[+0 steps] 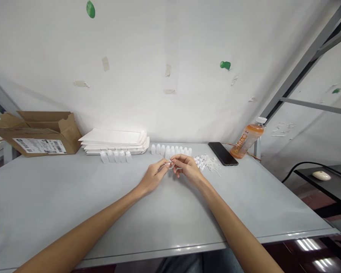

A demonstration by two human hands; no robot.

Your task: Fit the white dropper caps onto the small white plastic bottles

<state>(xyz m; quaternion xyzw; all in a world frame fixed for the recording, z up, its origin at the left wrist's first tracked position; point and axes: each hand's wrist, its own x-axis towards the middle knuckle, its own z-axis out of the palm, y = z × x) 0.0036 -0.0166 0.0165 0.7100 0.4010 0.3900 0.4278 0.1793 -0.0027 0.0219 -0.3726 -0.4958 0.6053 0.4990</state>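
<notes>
Over the grey table (170, 220), my left hand (152, 177) and right hand (187, 168) meet, fingertips pinching a small white piece (168, 165), probably to steady it; bottles (167, 152) and white bits (201, 161) sit within easy reach.

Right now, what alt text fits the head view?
Two bare hands, left and right, pinch a small white piece above a gray table, before rows of small translucent bottles, with a smartphone and orange drink bottle at right.
</notes>
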